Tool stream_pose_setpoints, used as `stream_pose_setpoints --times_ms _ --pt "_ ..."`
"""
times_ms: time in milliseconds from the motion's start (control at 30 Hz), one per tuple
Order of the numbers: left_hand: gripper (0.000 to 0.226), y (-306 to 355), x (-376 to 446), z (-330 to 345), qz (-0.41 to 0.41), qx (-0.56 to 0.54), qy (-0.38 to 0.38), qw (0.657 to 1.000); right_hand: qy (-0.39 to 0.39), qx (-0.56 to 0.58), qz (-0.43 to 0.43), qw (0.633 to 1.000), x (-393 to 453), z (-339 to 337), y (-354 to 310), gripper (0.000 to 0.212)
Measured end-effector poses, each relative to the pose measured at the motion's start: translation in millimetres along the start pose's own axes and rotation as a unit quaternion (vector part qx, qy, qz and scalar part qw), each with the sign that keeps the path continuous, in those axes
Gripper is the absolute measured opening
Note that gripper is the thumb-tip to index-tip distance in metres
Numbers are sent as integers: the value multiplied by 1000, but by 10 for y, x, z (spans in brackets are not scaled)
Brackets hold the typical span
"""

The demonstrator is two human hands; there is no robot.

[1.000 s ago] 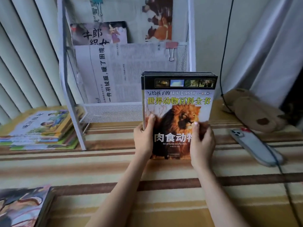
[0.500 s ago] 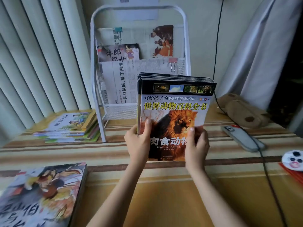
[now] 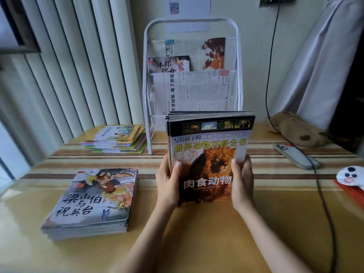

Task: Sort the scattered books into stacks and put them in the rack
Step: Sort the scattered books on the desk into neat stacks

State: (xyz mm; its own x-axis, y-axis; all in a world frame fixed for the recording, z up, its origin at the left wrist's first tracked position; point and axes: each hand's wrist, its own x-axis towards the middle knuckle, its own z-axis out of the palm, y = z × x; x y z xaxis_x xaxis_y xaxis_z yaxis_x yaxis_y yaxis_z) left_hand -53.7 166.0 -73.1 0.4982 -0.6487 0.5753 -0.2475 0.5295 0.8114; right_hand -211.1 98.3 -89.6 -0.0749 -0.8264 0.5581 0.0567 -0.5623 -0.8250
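Observation:
A stack of lion-cover books stands upright on the table, in front of the white wire rack. My left hand grips its left edge and my right hand its right edge. On the table at the left lies a flat stack with a painted cover. A green and yellow stack lies by the rack's left leg. Newspapers and one book stand in the rack's pockets.
A phone on a black cable lies at the right, with a brown plush toy behind it. A panda-face object is at the right edge. Vertical blinds hang at the left, a curtain at the right.
The view has pulled back and up, so the rack's top and the painted-cover stack now show. The lion stack stays upright between both hands, now nearer to me on the table.

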Motion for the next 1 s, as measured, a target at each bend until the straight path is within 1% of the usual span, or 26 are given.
stream_pose_setpoints --times_ms 33,100,167,233,333,367,400,467,500,567,600,700,733,800,833,867,900,933,1000 --pt "23 72 46 -4 22 0 -10 1000 1 -2 -9 1000 71 -3 -57 31" --pt "28 191 136 34 41 4 -14 999 3 0 -20 1000 241 8 -210 29" --pt "37 255 182 104 26 3 0 1000 7 12 -23 1000 378 47 -318 32" --pt "48 261 186 153 1 2 21 1000 18 11 -18 1000 429 86 -328 39" --pt "53 220 182 183 15 20 45 999 32 -21 -11 999 400 121 -265 62" --pt "53 212 190 184 18 23 52 998 40 -17 -14 999 394 121 -241 63" --pt "52 207 194 181 16 28 58 998 48 -7 -22 999 384 120 -228 59" --pt "38 171 177 184 12 41 64 997 52 5 -34 998 355 107 -178 52" --pt "37 146 156 188 16 53 72 996 47 10 -31 998 320 96 -130 48" --pt "57 92 121 198 19 83 92 992 33 6 -14 999 206 70 -19 40" --pt "62 86 112 197 18 98 97 990 35 -2 -3 999 151 62 25 39" --pt "44 84 134 186 17 114 95 989 53 -38 5 998 103 60 66 43" --pt "45 103 168 176 13 119 89 989 50 -53 9 997 118 71 39 46" --pt "51 127 295 157 -14 146 74 986 21 -106 53 993 198 77 -34 47" --pt "52 136 385 142 -45 179 62 981 -13 -150 90 984 259 67 -64 48" --pt "51 142 483 117 -88 224 41 970 -59 -201 131 969 324 51 -88 52" --pt "50 124 576 80 -141 272 11 952 -110 -243 170 949 376 32 -114 56" --pt "51 107 649 40 -193 309 -24 931 -160 -265 199 930 414 16 -131 58" --pt "54 25 716 -52 -272 326 -84 902 -237 -271 235 903 425 -4 -134 56"
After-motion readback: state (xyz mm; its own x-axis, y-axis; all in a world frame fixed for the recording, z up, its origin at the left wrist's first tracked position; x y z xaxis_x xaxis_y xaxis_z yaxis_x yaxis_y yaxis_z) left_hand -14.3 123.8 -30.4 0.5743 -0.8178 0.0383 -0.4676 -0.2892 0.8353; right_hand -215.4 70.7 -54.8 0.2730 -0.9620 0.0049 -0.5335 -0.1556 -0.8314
